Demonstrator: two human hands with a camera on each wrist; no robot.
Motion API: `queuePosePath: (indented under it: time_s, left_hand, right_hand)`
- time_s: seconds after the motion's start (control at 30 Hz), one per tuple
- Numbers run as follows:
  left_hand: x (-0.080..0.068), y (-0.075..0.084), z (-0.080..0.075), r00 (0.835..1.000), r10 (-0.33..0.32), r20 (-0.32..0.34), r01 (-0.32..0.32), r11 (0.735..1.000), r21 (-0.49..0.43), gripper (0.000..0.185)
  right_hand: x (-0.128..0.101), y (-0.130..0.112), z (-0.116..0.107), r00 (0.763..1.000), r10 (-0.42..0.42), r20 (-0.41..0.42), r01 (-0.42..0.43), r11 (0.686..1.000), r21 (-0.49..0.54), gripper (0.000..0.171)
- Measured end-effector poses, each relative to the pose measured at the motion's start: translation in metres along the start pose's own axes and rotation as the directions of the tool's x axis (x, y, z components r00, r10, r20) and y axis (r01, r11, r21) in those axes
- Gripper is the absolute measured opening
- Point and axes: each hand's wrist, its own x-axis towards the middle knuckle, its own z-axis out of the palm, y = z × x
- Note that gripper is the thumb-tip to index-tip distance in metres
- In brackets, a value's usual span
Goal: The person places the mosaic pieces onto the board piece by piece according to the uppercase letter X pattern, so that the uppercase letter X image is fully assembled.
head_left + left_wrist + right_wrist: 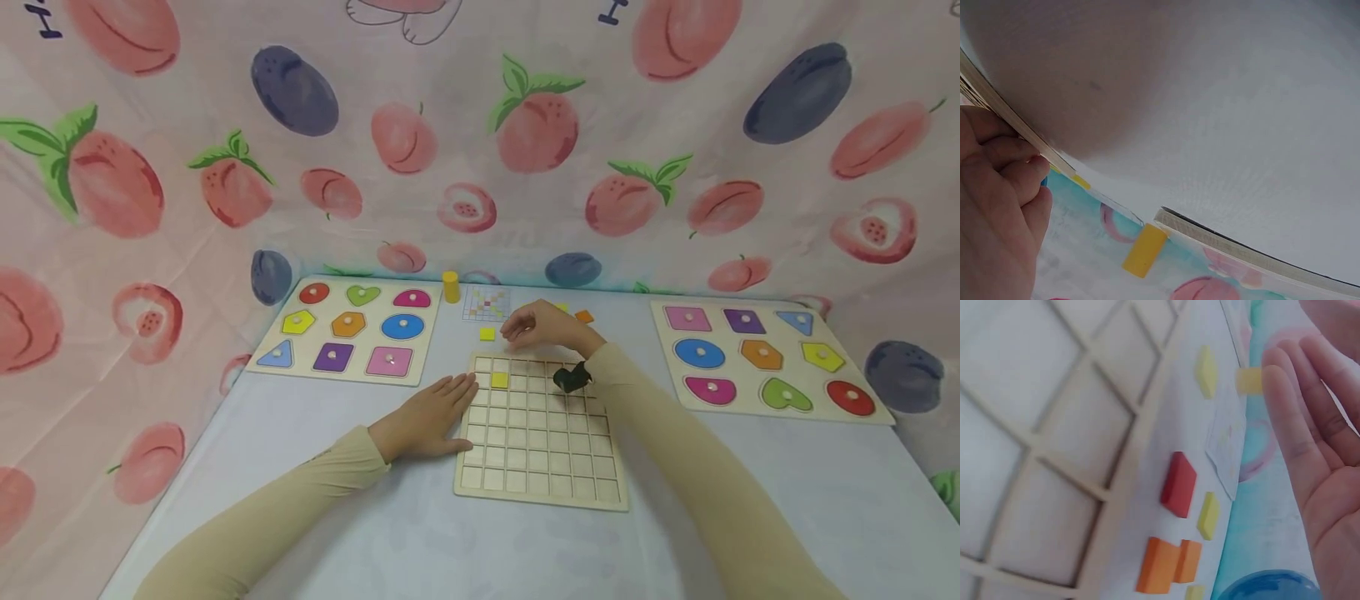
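Both arms are covered in long, close-fitting sleeves of a pale tan, sandy cloth, smooth and plain, with no print or seam showing. Each sleeve ends at the wrist, the cuff gathering in soft creases on the left arm. The left hand [427, 417] and the right hand [542, 327] are bare, with no rings or gloves. A small black device [572, 377] sits strapped on the right wrist, over the cuff, dark and blocky against the light cloth. Fingernails on the left fingers [1029, 172] are short and unpainted.

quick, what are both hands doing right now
Left hand: open, fingers flat, resting against the grid board edge.
Right hand: open, holding nothing, above loose tiles.
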Motion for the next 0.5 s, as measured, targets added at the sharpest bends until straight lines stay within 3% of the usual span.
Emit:
queuePosePath:
  time_s: [0.5]
  left_hand:
    - [0.000,0.000,0.002,1.000,0.000,0.011,0.000,1.000,-0.003,0.088]
  right_hand:
    - [0.034,-0.006,-0.006,0.995,0.048,-0.088,-0.052,0.997,-0.050,0.033]
